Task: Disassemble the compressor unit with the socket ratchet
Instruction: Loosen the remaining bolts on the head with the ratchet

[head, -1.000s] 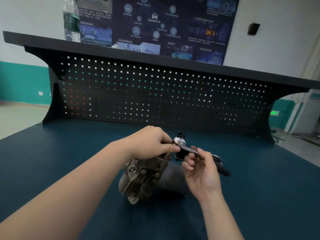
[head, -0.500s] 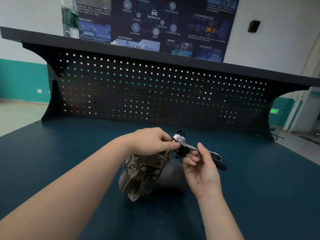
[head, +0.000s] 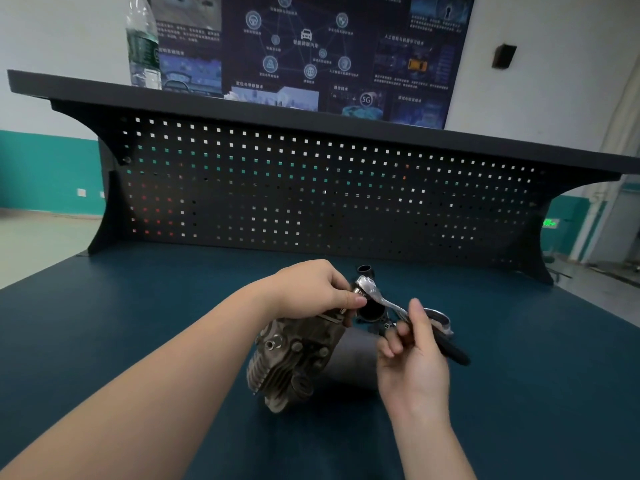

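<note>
On the shelf at far left I see a plastic water bottle [head: 142, 43], upright; its fill level I cannot tell. My left hand [head: 311, 289] has its grip pinched on the socket ratchet [head: 372, 293] at the head. Below lies the compressor unit [head: 294, 362] on the blue desk [head: 104, 323]. My right hand [head: 412, 355] curls its fingers round the ratchet's handle.

Along my blue surface's [head: 104, 323] far edge stands a black pegboard [head: 311, 195]; a water bottle [head: 142, 43] tops its shelf [head: 242, 105], left end.
</note>
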Motion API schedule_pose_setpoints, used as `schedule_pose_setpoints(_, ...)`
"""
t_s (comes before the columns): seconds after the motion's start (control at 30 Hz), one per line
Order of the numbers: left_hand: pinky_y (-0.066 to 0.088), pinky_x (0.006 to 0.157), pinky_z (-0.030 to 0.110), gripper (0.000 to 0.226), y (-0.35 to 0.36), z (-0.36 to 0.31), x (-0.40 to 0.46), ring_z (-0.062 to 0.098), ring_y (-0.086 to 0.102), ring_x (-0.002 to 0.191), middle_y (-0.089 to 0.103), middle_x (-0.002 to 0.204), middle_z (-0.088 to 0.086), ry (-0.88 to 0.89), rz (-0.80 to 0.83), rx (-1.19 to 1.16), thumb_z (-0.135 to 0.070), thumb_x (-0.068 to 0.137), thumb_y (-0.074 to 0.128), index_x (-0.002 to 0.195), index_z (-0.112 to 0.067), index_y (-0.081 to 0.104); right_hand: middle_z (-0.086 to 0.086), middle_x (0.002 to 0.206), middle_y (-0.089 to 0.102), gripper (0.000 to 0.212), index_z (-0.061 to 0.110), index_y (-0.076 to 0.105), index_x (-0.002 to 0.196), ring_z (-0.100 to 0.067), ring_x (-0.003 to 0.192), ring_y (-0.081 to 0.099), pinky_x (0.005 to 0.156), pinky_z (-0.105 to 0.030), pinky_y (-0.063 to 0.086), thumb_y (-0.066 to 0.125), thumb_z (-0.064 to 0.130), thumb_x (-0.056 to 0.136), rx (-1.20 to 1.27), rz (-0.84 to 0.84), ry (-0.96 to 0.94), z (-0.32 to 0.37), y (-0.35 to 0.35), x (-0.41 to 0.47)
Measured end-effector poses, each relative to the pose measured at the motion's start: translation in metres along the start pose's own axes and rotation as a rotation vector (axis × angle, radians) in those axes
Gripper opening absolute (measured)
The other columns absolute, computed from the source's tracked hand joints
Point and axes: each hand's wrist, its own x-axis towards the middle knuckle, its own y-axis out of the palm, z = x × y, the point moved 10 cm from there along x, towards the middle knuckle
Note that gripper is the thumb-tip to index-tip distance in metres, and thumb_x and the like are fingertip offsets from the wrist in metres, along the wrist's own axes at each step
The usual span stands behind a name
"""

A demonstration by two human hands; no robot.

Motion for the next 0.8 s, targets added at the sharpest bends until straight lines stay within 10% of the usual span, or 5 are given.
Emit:
schedule_pose_setpoints(0.17, 0.049, 0.093, 0.047, 0.032, 0.003, 0.001, -0.001, 0.019, 0.066, 0.090, 0.073, 0.085, -0.005, -0.004, 0.037, 0.018, -0.060, 0.084, 0.057, 0.077, -0.035, 0.075, 0.012, 0.064, 0.056, 0.025, 0.029, 0.050, 0.066, -0.004, 0.062, 0.053, 0.062, -0.018, 0.043, 0.068, 0.030, 0.082, -0.639, 0.002, -0.878, 0.061, 0.037, -0.071)
schedule_pose_setpoints(0.33, 0.052, 0.088, 0.045, 0.037, 0.002, -0.002, -0.005, 0.016, 0.065, 0.082, 0.073, 0.081, -0.006, 0.024, 0.024, 0.033, -0.061, 0.086, 0.053, 0.084, -0.033, 0.076, 0.010, 0.061, 0.046, 0.029, 0.023, 0.038, 0.068, -0.005, 0.058, 0.046, 0.057, -0.013, 0.035, 0.058, 0.021, 0.089, -0.900, 0.262, -1.099, 0.065, 0.087, -0.085)
schedule_pose_setpoints(0.8, 0.045, 0.099, 0.045, 0.028, 0.005, -0.008, -0.006, 0.015, 0.064, 0.089, 0.073, 0.088, -0.013, 0.063, 0.097, -0.045, -0.041, 0.097, 0.055, 0.082, -0.025, 0.072, 0.000, 0.053, 0.044, 0.022, 0.010, 0.050, 0.057, -0.009, 0.038, 0.035, 0.035, -0.019, 0.031, 0.054, 0.011, 0.079, 0.170, 0.136, 0.260, -0.013, 0.026, 0.007)
